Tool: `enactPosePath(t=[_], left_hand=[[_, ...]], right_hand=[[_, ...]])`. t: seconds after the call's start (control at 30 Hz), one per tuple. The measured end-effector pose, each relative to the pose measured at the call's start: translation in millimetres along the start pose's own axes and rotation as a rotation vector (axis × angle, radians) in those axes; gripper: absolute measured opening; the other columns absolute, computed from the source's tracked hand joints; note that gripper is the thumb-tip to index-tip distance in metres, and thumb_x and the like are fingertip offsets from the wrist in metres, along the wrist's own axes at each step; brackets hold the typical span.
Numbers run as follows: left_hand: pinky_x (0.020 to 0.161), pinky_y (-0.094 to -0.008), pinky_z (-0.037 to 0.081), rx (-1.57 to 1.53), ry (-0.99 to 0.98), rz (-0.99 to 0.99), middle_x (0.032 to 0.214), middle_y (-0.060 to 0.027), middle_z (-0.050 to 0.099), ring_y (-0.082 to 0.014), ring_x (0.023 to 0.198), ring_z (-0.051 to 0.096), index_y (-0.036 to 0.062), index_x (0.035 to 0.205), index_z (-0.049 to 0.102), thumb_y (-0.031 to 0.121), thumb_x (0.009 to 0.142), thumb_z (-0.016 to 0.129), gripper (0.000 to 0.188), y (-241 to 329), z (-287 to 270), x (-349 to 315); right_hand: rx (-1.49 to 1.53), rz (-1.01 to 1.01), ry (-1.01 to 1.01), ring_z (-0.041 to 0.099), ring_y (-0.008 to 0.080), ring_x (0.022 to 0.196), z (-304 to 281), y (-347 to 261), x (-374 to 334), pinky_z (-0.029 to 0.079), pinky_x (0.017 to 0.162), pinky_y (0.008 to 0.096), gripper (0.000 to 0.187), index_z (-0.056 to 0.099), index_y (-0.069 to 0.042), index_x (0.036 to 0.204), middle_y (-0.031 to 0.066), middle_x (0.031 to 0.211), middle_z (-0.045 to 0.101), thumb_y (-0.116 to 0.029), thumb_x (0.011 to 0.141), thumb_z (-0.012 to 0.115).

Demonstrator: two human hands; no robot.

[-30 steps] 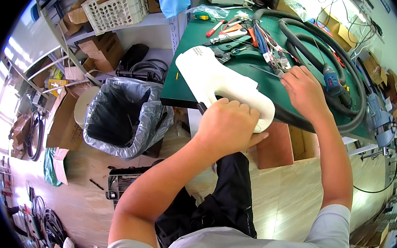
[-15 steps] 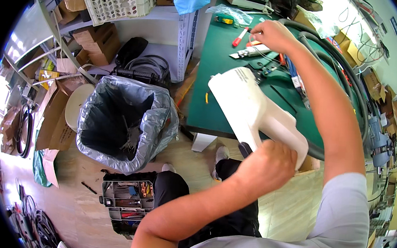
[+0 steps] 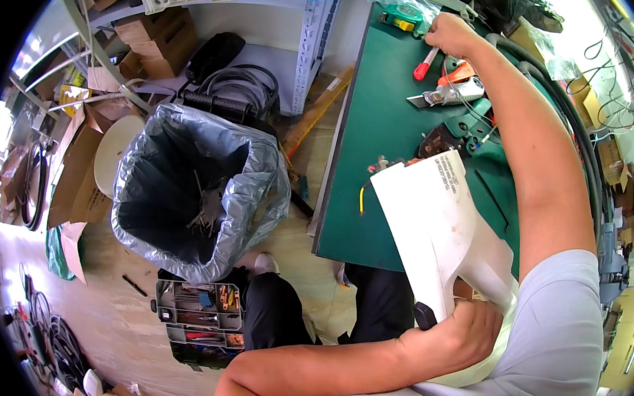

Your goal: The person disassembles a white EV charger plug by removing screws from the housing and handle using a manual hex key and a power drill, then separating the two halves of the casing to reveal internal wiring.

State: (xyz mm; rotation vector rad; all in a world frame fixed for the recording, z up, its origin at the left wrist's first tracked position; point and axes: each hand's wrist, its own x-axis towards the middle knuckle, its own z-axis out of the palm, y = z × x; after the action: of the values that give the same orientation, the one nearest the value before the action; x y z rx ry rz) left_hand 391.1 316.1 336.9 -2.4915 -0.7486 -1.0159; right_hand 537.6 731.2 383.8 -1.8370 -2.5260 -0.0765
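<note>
My left hand [image 3: 476, 331] is closed round the handle end of a white plastic housing [image 3: 438, 226], which has a black button [image 3: 424, 316] by my fingers. The housing slants up and away over the table's near edge. Wires and small metal parts [image 3: 380, 166] stick out at its far end, one wire yellow. My right hand [image 3: 452, 36] reaches to the back of the table, fingertips pinched together; what they hold is hidden. Just beneath them lies a red-and-white marker [image 3: 426, 64]. Beside it are a utility knife [image 3: 452, 95] and a green-handled tool [image 3: 468, 124].
A green tabletop [image 3: 351, 234] carries a tape measure [image 3: 402, 16], a thin black rod [image 3: 492, 200] and thick black cable [image 3: 579, 137] along its right. To the left stands a bin with a grey liner [image 3: 255, 223]. A toolbox [image 3: 200, 315] sits open on the floor by my leg.
The white housing and my left hand have come nearer to my body and a little right. My right hand stays at the back, over the marker. The view has shifted.
</note>
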Motion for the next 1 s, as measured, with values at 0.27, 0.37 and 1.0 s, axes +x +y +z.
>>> enactPosePath(t=[0.27, 0.37, 1.0], left_hand=[[0.055, -0.0272, 0.024, -0.011, -0.044, -0.029, 0.058, 0.0018, 0.032, -0.0127, 0.055, 0.035, 0.0132, 0.062, 0.041, 0.016, 0.072, 0.056, 0.019, -0.4, -1.0, 3.3], [0.054, -0.0269, 0.023, -0.01, -0.018, -0.022, 0.058, 0.002, 0.031, -0.0124, 0.054, 0.033, 0.0133, 0.061, 0.039, 0.015, 0.072, 0.056, 0.02, 0.3, 0.0, 3.5], [0.057, -0.0279, 0.029, -0.027, 0.005, -0.038, 0.06, -0.0002, 0.031, -0.0146, 0.055, 0.035, 0.0124, 0.061, 0.042, 0.016, 0.071, 0.055, 0.017, -2.3, 3.3, 1.6]], right_hand=[[0.217, 0.018, 0.042, 0.066, 0.0287, 0.071, 2.2, 16.6, -7.4, 0.052, 0.07, 0.0399, 0.032, 0.074, 0.0, 0.093, 0.0151, 0.077, 0.069, -0.029, 0.078, 0.071], [0.194, -0.011, 0.026, 0.065, 0.0227, 0.072, 6.2, 21.8, 1.2, 0.051, 0.068, 0.036, 0.031, 0.073, 0.0, 0.096, 0.0116, 0.079, 0.07, -0.026, 0.079, 0.074], [0.133, -0.148, 0.03, 0.044, 0.0178, 0.049, 4.1, 21.3, 11.1, 0.037, 0.047, 0.0379, 0.036, 0.056, 0.009, 0.063, 0.0089, 0.052, 0.043, -0.023, 0.069, 0.071]])
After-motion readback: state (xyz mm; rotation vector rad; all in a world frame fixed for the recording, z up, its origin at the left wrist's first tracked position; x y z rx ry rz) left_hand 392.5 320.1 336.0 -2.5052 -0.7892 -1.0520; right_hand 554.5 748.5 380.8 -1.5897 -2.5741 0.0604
